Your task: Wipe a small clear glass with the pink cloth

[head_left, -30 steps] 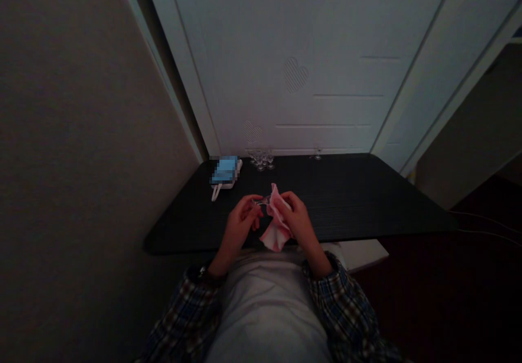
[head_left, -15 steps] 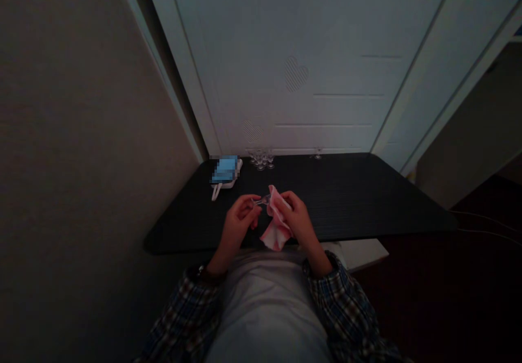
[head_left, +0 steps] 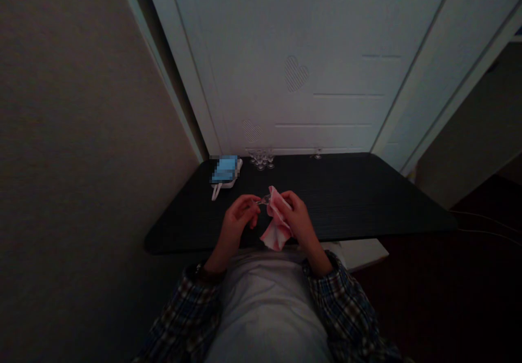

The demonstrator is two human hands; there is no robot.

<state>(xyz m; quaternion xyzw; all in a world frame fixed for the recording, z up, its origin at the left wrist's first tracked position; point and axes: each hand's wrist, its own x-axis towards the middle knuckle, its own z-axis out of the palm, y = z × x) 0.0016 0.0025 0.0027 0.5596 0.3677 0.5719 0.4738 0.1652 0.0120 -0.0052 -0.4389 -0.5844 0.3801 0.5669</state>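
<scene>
Over the near part of the dark table, my left hand [head_left: 241,213] pinches the stem end of a small clear stemmed glass [head_left: 264,200], which lies on its side between my hands. A pink and white cloth [head_left: 277,227] is gripped in my right hand [head_left: 294,213], pressed around the bowl end of the glass. The cloth's lower part hangs loose, and it hides most of the bowl. My left fingers cover the foot of the glass.
Several small stemmed glasses [head_left: 261,159] stand together at the back of the table [head_left: 367,205], with a single glass [head_left: 318,154] farther right. A blurred blue-screened device [head_left: 225,170] with a strap lies at the back left. Behind rises a white door [head_left: 326,42].
My left fingers have turned slightly on the stem, and less of it shows now. The cloth and my right hand stay nearly where they were.
</scene>
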